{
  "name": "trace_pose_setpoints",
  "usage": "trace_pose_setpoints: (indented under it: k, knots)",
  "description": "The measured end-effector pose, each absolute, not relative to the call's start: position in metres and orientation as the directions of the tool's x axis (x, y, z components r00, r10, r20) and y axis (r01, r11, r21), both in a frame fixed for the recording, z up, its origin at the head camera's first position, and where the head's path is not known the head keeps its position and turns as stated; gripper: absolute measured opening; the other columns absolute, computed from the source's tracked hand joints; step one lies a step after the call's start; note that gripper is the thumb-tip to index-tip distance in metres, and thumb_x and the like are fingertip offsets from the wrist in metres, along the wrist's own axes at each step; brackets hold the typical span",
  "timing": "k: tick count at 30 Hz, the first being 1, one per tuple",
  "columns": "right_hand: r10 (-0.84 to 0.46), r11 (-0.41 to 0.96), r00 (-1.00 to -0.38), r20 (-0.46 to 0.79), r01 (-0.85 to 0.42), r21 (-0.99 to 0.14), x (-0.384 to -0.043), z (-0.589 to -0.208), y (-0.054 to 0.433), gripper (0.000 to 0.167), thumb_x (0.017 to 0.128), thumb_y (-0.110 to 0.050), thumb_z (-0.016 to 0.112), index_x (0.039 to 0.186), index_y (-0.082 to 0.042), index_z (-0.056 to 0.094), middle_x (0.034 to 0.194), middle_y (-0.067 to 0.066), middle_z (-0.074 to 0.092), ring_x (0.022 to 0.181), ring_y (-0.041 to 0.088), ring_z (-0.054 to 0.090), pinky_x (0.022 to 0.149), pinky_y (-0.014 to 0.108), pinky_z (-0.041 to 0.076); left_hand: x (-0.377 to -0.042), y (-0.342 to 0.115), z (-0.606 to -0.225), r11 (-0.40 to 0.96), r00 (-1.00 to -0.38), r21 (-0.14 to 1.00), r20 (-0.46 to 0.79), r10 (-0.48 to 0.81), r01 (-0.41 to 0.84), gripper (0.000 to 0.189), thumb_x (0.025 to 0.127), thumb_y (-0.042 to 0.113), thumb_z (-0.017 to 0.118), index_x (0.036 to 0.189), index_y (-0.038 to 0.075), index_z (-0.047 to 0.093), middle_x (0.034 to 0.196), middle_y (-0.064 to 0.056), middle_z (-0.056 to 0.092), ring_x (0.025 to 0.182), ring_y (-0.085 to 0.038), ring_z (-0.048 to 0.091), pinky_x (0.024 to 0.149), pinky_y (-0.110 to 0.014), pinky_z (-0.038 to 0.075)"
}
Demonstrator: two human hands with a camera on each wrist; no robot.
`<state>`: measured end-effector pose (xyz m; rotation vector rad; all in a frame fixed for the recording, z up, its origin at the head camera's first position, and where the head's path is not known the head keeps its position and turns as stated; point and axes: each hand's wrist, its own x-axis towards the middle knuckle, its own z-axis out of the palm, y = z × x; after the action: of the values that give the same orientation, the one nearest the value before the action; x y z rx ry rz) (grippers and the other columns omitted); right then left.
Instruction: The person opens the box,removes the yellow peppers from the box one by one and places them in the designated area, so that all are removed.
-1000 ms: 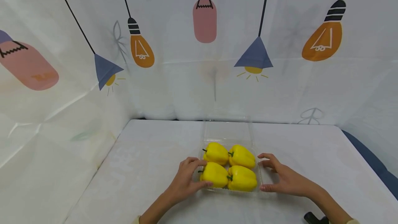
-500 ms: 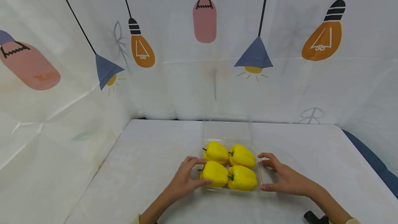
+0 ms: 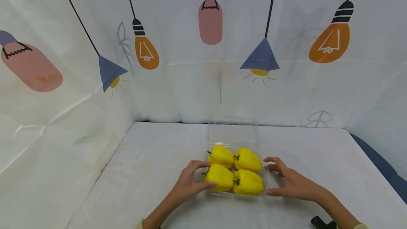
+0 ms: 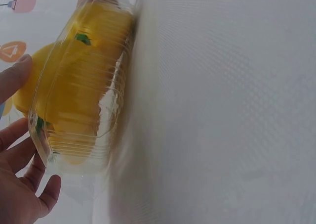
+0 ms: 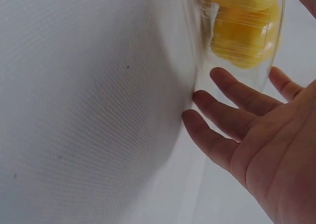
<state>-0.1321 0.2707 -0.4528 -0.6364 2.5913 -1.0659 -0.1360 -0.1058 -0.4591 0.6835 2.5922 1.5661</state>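
L hand [image 3: 189, 182] pinching near-L yellow pepper [image 3: 220, 178] btwn thumb + fingers. That pepper + 3 other peppers [image 3: 248, 183] in clear box [image 4: 106, 110] on table [image 3: 159, 147], lid [image 3: 233, 134] open at back. R hand [image 3: 289, 183] spread, just beside box's R side.

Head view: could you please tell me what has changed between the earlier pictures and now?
The front-left yellow pepper has moved slightly upward in the picture, together with the left hand pinching it. The other three peppers, the clear container and the right hand stayed practically where they were.
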Motion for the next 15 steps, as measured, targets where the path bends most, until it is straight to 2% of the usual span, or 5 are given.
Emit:
trace_pose_setpoints:
  k: [6, 15]
  knots:
    - [-0.493, 0.635, -0.867, -0.076, -0.299, -0.712, -0.1317, -0.452, 0.2706, 0.088, 0.082, -0.044, 0.078, 0.146, -0.017, 0.024, 0.136, 0.019, 0.053, 0.121, 0.043, 0.052, 0.092, 0.064, 0.043, -0.1374, -0.1063, -0.4586, 0.367, -0.904, 0.87, 0.179, 0.387, 0.329, 0.058, 0.076, 0.043, 0.083, 0.126, 0.023, 0.06, 0.123, 0.014, 0.058, 0.12, -0.014, 0.05, 0.103, -0.051, 0.039]
    - [-0.491, 0.636, -0.867, -0.083, -0.291, -0.715, -0.1329, -0.4533, 0.2711, 0.087, 0.082, -0.041, 0.079, 0.145, -0.018, 0.024, 0.136, 0.018, 0.053, 0.12, 0.043, 0.052, 0.092, 0.064, 0.043, -0.1406, -0.1088, -0.4618, 0.335, -0.91, 0.889, 0.179, 0.373, 0.312, 0.056, 0.076, 0.039, 0.085, 0.124, 0.025, 0.06, 0.122, 0.013, 0.059, 0.117, -0.014, 0.052, 0.103, -0.053, 0.037]
